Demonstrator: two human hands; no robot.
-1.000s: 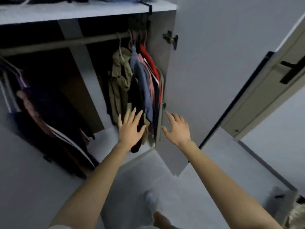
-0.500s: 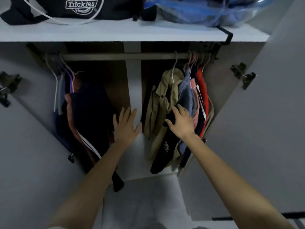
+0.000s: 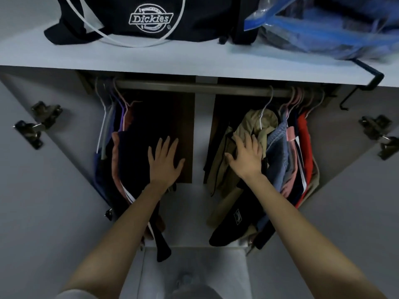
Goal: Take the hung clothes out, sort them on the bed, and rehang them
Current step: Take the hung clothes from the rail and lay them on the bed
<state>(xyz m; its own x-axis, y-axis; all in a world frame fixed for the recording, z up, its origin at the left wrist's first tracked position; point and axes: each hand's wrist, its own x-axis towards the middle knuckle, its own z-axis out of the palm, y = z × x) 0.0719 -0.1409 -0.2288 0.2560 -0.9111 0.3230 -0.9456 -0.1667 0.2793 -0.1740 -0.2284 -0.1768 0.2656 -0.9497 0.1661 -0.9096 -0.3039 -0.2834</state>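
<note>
Hands [image 3: 165, 160] [image 3: 246, 157], two; clothes bunches [image 3: 133, 152] [image 3: 278, 152], two

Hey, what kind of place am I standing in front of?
Probably the inside of an open wardrobe at home: hung clothes on a metal rail, a shelf above with a Dickies bag, door hinges either side.

Your left hand [image 3: 165, 162] has shifted left, away from the centre panel [image 3: 201, 126], and now sits flat with its fingers spread at the edge of the dark garments [image 3: 133, 152]. Your right hand [image 3: 246, 157] has left the denim shirt [image 3: 278, 143] and lies spread on the khaki jacket [image 3: 254, 124]. Head closer in.
</note>
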